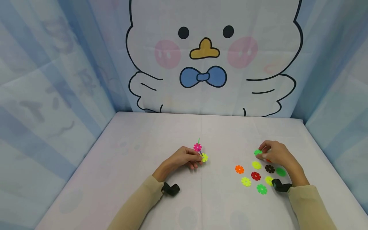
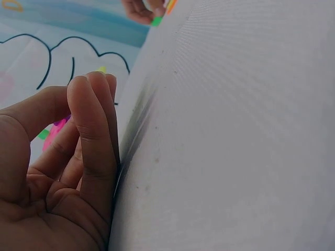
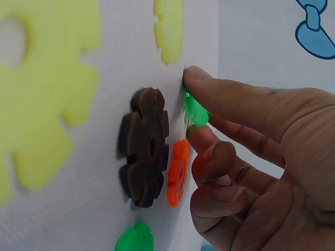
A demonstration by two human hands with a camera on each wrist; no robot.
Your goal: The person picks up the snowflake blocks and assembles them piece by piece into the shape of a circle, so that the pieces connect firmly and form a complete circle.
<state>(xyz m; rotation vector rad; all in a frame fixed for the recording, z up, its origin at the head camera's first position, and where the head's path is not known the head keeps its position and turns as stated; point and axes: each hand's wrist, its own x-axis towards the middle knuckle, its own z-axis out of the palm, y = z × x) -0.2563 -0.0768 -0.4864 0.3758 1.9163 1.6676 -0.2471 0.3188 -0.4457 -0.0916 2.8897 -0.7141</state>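
On the white table my left hand (image 1: 188,158) holds a small assembly of snowflake discs: a pink disc (image 1: 197,147) on top, a yellow one (image 1: 204,157) by my fingertips and a thin green piece (image 1: 199,140) sticking up. In the left wrist view my curled fingers (image 2: 91,130) hide most of it; only pink bits (image 2: 55,133) show. My right hand (image 1: 273,152) pinches a green disc (image 3: 194,110) at the table surface, with an orange disc (image 3: 178,172) just under my fingers and a brown disc (image 3: 144,146) beside it.
Loose discs lie near my right hand: orange (image 1: 239,169), red (image 1: 255,176), brown (image 1: 269,168), several yellow and green ones such as one green disc (image 1: 262,189). A cartoon chick backdrop (image 1: 212,57) closes the far side; blue curtains flank the table.
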